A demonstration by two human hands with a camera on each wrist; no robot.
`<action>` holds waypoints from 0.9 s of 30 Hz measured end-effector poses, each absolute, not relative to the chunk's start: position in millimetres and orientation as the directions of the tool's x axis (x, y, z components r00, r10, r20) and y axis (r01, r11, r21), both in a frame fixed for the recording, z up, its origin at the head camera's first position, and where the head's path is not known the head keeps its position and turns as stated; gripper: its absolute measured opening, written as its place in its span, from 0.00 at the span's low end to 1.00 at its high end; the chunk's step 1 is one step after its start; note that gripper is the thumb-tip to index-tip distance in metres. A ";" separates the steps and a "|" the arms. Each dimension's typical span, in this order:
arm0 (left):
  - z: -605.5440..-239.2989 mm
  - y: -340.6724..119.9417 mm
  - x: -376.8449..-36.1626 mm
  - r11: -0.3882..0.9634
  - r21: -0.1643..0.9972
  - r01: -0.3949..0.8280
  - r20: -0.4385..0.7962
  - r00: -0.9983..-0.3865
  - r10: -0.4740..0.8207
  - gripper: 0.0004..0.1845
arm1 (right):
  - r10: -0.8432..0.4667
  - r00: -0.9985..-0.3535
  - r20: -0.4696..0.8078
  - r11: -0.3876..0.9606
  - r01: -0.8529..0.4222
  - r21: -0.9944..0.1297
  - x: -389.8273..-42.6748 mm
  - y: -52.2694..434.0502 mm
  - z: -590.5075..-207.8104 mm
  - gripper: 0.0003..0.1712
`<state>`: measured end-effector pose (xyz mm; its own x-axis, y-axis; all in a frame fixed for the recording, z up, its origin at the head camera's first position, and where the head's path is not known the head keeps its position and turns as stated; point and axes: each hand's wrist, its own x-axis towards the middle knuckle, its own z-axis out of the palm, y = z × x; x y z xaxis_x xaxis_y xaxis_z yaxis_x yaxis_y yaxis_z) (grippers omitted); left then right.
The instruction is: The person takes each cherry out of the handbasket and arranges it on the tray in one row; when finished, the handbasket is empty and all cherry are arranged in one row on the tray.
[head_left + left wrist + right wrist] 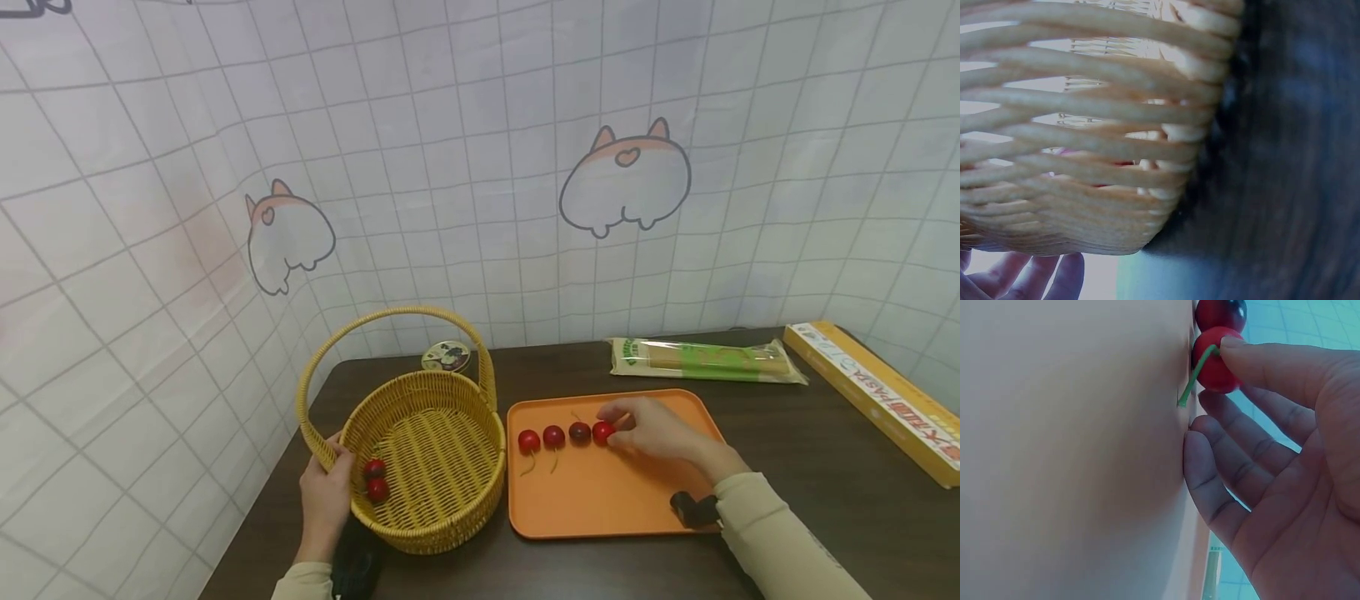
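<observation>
On the dark table [825,467], taking the orange tray [600,500] as the landmark, a woven basket [427,450] stands just to its left, and the left hand [326,492] grips the basket's near-left rim, fingers curled over the weave beside two cherries [375,479] lying inside. Along the tray's far part runs a row of four cherries [566,435], left to right (stems trailing toward the person). The right hand [660,433] is at the row's right end, thumb and fingertips closing on the last cherry [1215,359], which still rests on the tray; this hand is plainly the nearer one, and the basket lies well off to its left.
</observation>
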<state>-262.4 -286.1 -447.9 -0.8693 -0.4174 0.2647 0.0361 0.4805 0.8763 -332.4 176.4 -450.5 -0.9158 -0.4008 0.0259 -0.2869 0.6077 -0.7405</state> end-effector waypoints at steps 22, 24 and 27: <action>-448.3 -285.3 -261.9 0.483 0.875 0.032 0.264 -0.867 -0.422 0.22 | -0.426 -0.901 0.088 0.650 -0.372 -0.663 -326.1 184.7 -433.5 0.21; -448.1 -285.6 -261.8 0.478 0.877 0.036 0.264 -0.869 -0.418 0.22 | -0.429 -0.898 0.102 0.654 -0.386 -0.651 -323.7 180.3 -428.5 0.21; -448.1 -286.1 -261.0 0.463 0.885 0.039 0.255 -0.875 -0.412 0.23 | -0.451 -0.882 0.135 0.659 -0.431 -0.617 -319.1 168.8 -420.1 0.20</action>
